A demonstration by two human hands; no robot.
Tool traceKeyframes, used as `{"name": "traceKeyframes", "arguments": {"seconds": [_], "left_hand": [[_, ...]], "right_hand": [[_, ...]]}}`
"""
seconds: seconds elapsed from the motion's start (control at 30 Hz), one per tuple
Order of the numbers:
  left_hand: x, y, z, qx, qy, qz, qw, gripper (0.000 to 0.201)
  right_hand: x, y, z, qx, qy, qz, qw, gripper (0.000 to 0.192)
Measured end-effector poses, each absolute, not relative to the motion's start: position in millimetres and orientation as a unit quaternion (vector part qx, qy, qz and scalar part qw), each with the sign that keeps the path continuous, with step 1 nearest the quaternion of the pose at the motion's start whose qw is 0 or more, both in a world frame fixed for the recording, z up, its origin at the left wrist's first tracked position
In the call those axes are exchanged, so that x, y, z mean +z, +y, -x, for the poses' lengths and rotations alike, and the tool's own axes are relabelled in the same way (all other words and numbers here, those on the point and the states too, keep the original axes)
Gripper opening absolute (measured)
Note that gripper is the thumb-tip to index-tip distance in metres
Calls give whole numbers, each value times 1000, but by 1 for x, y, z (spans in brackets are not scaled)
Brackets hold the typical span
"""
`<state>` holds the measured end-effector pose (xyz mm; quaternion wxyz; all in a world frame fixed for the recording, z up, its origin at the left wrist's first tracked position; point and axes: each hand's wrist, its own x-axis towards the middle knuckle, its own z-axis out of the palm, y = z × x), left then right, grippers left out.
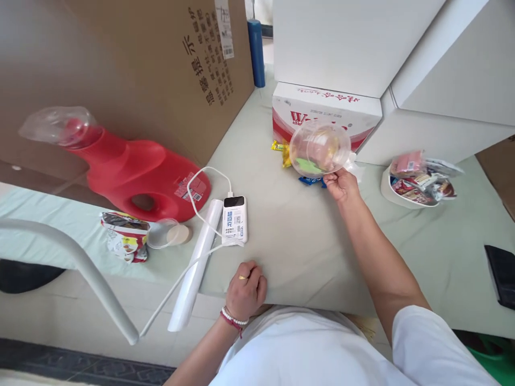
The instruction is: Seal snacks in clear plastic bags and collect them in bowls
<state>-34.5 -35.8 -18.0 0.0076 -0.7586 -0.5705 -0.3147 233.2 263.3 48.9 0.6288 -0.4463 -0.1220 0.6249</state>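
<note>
My right hand (341, 185) reaches far forward and holds a clear plastic bowl (319, 148) by its rim, tilted so its opening faces me. Behind the bowl lie yellow and blue snack wrappers (284, 153) on the pale green mattress (298, 241). My left hand (246, 289) rests as a loose fist on the mattress's near edge, holding nothing, with a ring and bead bracelets on it. Just ahead of that hand lie a white power bank (234, 219) with its cable and a white roll (196, 265).
A big red plastic jug (132, 171) lies on its side at left, beside a crumpled wrapper (124, 236) and a clear lid (162, 232). A white bowl of snack packets (418, 179) sits at right. Cardboard boxes (161, 64) and a red-and-white carton (325, 110) line the back.
</note>
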Motion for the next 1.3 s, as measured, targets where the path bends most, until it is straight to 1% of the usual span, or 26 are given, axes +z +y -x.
{"name": "traceKeyframes", "arguments": {"seconds": [0.13, 0.23, 0.33, 0.4, 0.43, 0.47, 0.5, 0.57, 0.6, 0.67, 0.7, 0.77, 0.8, 0.83, 0.87, 0.93, 0.97, 1.0, 1.07, 1.13, 1.23, 1.3], "left_hand": [[-19, -35, 35, -308, -570, 762, -2, 15], [-20, -35, 36, -323, -567, 757, -7, 15], [-18, -34, 38, -347, -580, 737, -33, 16], [-14, -34, 39, -358, -596, 716, -62, 18], [-12, -33, 40, -361, -604, 706, -79, 19], [-10, -32, 40, -363, -608, 699, -95, 19], [-7, -31, 40, -365, -609, 695, -111, 19], [-3, -28, 35, -368, -601, 696, -136, 18], [-1, -26, 31, -370, -594, 699, -147, 17], [1, -21, 19, -366, -580, 708, -170, 17], [2, -18, 12, -361, -573, 712, -184, 17], [2, -13, -2, -353, -562, 719, -207, 17], [2, -12, -9, -350, -558, 722, -214, 17], [2, -11, -14, -348, -554, 724, -218, 18], [1, -10, -18, -348, -550, 727, -219, 18], [0, -12, -23, -346, -546, 732, -214, 17], [-1, -12, -24, -345, -545, 735, -209, 17], [-2, -13, -25, -344, -543, 738, -203, 17], [-4, -15, -24, -340, -544, 742, -194, 16], [-6, -15, -24, -332, -550, 742, -191, 16], [-7, -14, -24, -316, -564, 739, -189, 16], [-8, -14, -25, -310, -569, 739, -185, 16]], "right_hand": [[64, 245, -253, 631, -123, 426, 636, 29], [77, 214, -294, 587, -192, 417, 667, 25], [87, 162, -346, 464, -286, 466, 697, 19], [87, 118, -376, 333, -337, 523, 709, 14], [85, 95, -387, 256, -362, 564, 696, 11], [81, 73, -395, 178, -392, 610, 665, 7], [76, 51, -399, 116, -430, 655, 611, 7], [66, 17, -401, 49, -527, 703, 475, 11], [62, 4, -399, 47, -576, 702, 417, 12], [58, -9, -394, 98, -659, 664, 339, 17], [59, -9, -393, 147, -686, 640, 314, 25], [64, -1, -398, 250, -711, 597, 276, 47], [67, 8, -404, 279, -709, 588, 272, 54], [69, 21, -412, 278, -698, 597, 280, 55], [70, 36, -422, 243, -680, 624, 299, 52], [65, 72, -443, 108, -625, 700, 328, 44], [59, 92, -452, 41, -603, 728, 325, 44], [53, 111, -460, 5, -596, 742, 307, 46], [39, 142, -471, -24, -600, 758, 252, 48], [27, 161, -476, -28, -603, 769, 212, 41], [15, 162, -485, -30, -596, 776, 203, 29], [11, 150, -498, -33, -593, 776, 212, 25]]}}
